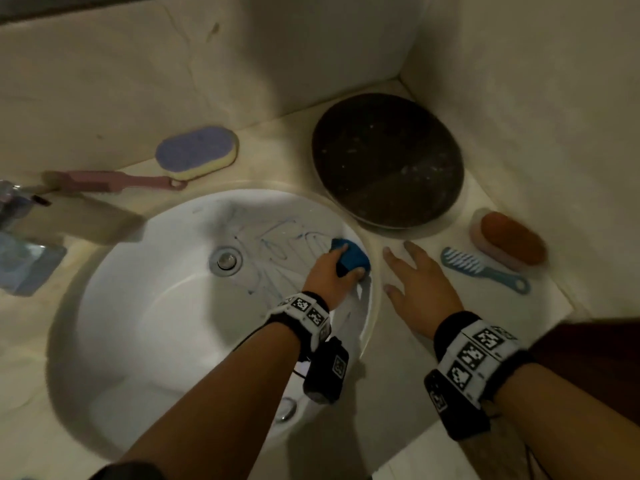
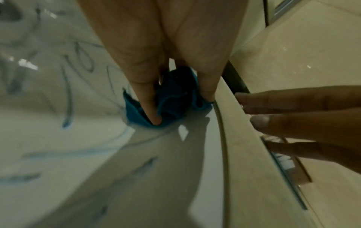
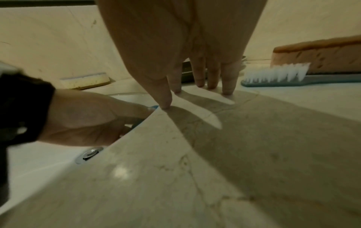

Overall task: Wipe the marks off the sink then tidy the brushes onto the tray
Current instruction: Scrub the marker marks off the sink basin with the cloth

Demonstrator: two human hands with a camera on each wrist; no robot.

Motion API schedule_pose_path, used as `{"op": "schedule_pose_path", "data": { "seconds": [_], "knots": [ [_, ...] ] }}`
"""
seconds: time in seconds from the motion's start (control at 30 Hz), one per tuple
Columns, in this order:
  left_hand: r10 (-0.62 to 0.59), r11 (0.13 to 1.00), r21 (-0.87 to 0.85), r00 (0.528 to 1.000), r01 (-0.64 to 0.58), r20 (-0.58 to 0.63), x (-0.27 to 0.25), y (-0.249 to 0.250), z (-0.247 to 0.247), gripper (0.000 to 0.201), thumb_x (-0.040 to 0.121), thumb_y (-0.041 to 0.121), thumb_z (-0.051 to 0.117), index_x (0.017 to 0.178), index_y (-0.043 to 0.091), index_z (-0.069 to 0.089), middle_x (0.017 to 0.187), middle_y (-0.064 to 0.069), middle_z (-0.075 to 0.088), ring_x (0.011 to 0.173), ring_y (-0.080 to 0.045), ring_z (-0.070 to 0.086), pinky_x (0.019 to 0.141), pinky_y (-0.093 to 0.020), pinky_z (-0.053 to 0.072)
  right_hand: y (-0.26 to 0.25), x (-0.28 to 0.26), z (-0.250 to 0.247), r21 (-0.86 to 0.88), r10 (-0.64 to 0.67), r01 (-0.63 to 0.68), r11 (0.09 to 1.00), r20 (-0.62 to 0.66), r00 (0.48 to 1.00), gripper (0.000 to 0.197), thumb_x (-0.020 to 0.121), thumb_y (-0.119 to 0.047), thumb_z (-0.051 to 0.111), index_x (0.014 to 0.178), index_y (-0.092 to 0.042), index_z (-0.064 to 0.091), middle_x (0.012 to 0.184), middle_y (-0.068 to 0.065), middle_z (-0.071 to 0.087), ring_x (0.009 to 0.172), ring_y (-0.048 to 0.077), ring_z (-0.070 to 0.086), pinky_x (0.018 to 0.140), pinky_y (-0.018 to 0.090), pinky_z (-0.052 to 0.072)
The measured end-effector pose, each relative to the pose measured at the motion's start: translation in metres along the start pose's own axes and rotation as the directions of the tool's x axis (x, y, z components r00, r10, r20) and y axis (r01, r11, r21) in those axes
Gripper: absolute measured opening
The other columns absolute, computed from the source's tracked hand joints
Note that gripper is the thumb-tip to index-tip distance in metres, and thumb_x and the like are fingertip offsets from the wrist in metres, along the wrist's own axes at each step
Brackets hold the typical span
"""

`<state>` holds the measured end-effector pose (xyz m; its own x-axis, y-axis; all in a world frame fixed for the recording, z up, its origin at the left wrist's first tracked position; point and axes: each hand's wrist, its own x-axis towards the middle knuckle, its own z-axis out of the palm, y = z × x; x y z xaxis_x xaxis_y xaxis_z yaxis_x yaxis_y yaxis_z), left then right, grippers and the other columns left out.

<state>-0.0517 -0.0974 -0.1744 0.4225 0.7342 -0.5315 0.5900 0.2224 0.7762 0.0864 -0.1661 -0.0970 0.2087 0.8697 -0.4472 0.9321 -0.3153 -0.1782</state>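
A white round sink (image 1: 145,306) carries blue scribbled marks (image 1: 277,237) on its far right wall. My left hand (image 1: 334,271) grips a bunched blue cloth (image 1: 349,258) and presses it against the sink wall near the rim; the cloth (image 2: 171,98) shows between thumb and fingers in the left wrist view. My right hand (image 1: 415,278) lies open, fingers spread flat on the counter beside the sink rim. A dark round tray (image 1: 386,161) sits at the back right. A blue brush (image 1: 485,268) lies right of my right hand; a pink brush (image 1: 114,183) lies at the back left.
An orange sponge (image 1: 509,242) lies beside the blue brush, and a purple and yellow sponge (image 1: 197,150) sits against the back wall. A tap (image 1: 69,213) juts over the sink's left side. Walls close the counter (image 3: 234,169) at the back and right.
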Motion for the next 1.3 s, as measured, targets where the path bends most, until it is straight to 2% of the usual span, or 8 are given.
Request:
{"op": "schedule_pose_path", "data": {
  "seconds": [0.13,0.3,0.53,0.73,0.93,1.03,1.1,1.3],
  "knots": [
    [0.059,0.995,0.077,0.998,-0.061,0.026,-0.013,-0.017,0.009,0.049,0.097,0.034,0.045,0.144,0.023,0.035,0.148,-0.006,0.037,0.136,-0.023,0.035,0.114,-0.033,0.024,0.002,0.002,0.0,-0.027,0.0,0.0,1.0,0.009,1.0,0.068,0.091,-0.04,0.051,0.148,-0.034,0.014,0.158,0.004,0.008,0.143,0.026,0.017,0.116,0.034,0.019],
    [0.081,0.992,-0.084,0.99,-0.092,-0.117,0.001,-0.011,-0.003,0.055,0.083,0.014,0.067,0.133,0.021,0.045,0.134,-0.006,0.052,0.121,-0.024,0.05,0.104,-0.032,0.041,0.006,0.002,-0.003,0.017,-0.004,0.003,1.0,0.056,0.998,0.073,0.088,-0.041,0.056,0.148,-0.037,0.014,0.158,0.002,0.005,0.143,0.024,0.014,0.116,0.033,0.018],
    [0.174,0.98,0.091,0.983,-0.178,0.051,-0.019,-0.025,0.014,0.05,0.089,0.024,0.061,0.137,0.02,0.046,0.132,-0.007,0.052,0.123,-0.023,0.048,0.104,-0.029,0.034,0.002,-0.004,0.0,0.074,0.056,-0.06,0.995,0.048,0.997,0.071,0.09,-0.041,0.054,0.146,-0.042,0.012,0.158,0.003,-0.005,0.146,0.025,0.004,0.117,0.033,0.014],
    [0.107,0.991,-0.064,0.986,-0.116,-0.125,0.008,-0.018,0.006,0.051,0.089,0.021,0.061,0.138,0.027,0.046,0.134,-0.005,0.051,0.124,-0.022,0.047,0.106,-0.028,0.033,0.006,-0.002,0.003,0.036,0.064,-0.067,0.997,0.068,0.996,0.071,0.091,-0.044,0.051,0.145,-0.046,0.006,0.159,0.005,-0.007,0.146,0.026,0.002,0.118,0.034,0.011],
    [0.132,0.978,0.154,0.99,-0.138,0.047,-0.013,-0.031,0.007,0.049,0.088,0.02,0.064,0.135,0.021,0.05,0.131,-0.006,0.047,0.123,-0.02,0.044,0.097,-0.013,0.024,0.004,-0.002,0.001,0.017,0.061,-0.061,0.998,0.031,0.998,0.072,0.089,-0.045,0.054,0.146,-0.045,0.01,0.159,0.006,-0.001,0.146,0.025,0.007,0.117,0.033,0.016],
    [0.127,0.989,0.087,0.988,-0.119,-0.092,0.006,-0.014,-0.007,0.046,0.085,0.017,0.066,0.13,0.015,0.055,0.133,-0.008,0.047,0.124,-0.023,0.045,0.103,-0.021,0.03,0.003,-0.002,-0.002,0.017,0.062,-0.063,0.998,0.038,0.997,0.072,0.088,-0.045,0.055,0.145,-0.045,0.011,0.159,0.006,0.0,0.146,0.024,0.009,0.116,0.032,0.019],
    [0.104,0.994,0.03,0.98,-0.101,-0.172,0.014,-0.003,-0.013,0.044,0.082,0.016,0.069,0.124,0.016,0.057,0.125,-0.007,0.057,0.116,-0.023,0.053,0.094,-0.021,0.036,0.003,-0.001,-0.002,0.025,0.054,-0.056,0.998,0.046,0.997,0.072,0.088,-0.045,0.055,0.145,-0.045,0.012,0.159,0.007,0.001,0.146,0.025,0.009,0.116,0.032,0.02],
    [0.078,0.981,0.178,0.997,-0.072,-0.025,-0.001,-0.013,0.0,0.051,0.077,0.033,0.074,0.123,0.018,0.057,0.121,-0.004,0.058,0.113,-0.022,0.053,0.089,-0.023,0.039,0.0,-0.003,-0.005,0.019,0.068,-0.068,0.997,0.039,0.997,0.072,0.088,-0.044,0.056,0.146,-0.044,0.013,0.159,0.007,0.001,0.146,0.024,0.012,0.116,0.034,0.025]
  ]
}}
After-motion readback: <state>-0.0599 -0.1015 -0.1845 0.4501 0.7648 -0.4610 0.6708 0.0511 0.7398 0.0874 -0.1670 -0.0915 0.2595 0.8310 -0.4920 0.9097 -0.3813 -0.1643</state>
